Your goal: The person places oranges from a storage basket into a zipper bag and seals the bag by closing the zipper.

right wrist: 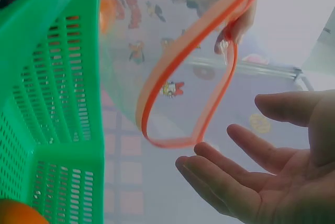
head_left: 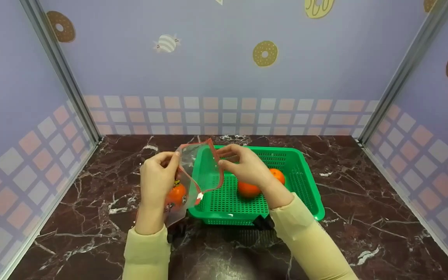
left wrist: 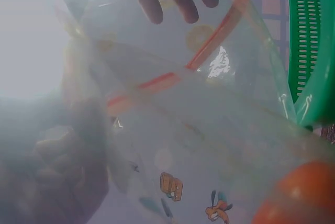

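Observation:
A clear zip bag (head_left: 193, 155) with a red-edged mouth hangs with its mouth spread, over the left side of a green basket (head_left: 309, 175). My left hand (head_left: 157, 181) pinches the bag's rim between thumb and fingers. Inside the bag lies an orange fruit (head_left: 177, 194) with a green top; cartoon prints show on the film (left wrist: 171, 186). On the other side of the mouth is my right hand (head_left: 247, 165), fingers loosely extended and holding nothing. In the right wrist view its fingertips (right wrist: 207, 153) are close to the red rim (right wrist: 172, 67); whether they touch, I cannot tell.
More orange fruit (head_left: 249, 189) sits in the basket, partly hidden by my right hand and wrist. The basket stands on a dark marbled tabletop (head_left: 344, 233). Patterned panels (head_left: 224, 70) enclose the table at the back and both sides.

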The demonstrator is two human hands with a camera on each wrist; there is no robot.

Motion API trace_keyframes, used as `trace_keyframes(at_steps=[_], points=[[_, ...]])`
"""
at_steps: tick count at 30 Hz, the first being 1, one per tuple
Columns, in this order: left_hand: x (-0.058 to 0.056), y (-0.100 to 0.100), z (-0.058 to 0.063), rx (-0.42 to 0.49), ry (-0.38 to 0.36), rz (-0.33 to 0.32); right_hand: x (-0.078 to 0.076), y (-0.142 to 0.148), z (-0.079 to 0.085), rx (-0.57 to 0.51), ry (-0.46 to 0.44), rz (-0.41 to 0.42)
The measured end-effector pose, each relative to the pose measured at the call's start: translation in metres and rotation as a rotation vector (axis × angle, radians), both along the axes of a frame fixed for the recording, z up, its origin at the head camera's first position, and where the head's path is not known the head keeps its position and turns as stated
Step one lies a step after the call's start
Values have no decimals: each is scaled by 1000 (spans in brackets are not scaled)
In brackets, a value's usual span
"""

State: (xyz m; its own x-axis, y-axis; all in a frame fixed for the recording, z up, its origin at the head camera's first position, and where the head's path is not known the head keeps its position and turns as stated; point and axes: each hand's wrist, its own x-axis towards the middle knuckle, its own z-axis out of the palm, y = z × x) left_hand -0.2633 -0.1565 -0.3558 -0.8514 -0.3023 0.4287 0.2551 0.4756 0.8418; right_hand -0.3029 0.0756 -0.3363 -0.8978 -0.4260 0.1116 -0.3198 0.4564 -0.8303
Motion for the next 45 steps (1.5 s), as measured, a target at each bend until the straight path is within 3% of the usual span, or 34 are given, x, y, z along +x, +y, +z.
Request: trace_keyframes(at_steps=[17,29,45], points=[[0,-1,0,6,11,2,-33,31,-1,269,-73,-113],[0,0,-1,21,-15,-11,-58,51,-17,465,-85,-162],[-1,-1,-1,20,-3,-4,-78,63,-29,581,-181,-173]])
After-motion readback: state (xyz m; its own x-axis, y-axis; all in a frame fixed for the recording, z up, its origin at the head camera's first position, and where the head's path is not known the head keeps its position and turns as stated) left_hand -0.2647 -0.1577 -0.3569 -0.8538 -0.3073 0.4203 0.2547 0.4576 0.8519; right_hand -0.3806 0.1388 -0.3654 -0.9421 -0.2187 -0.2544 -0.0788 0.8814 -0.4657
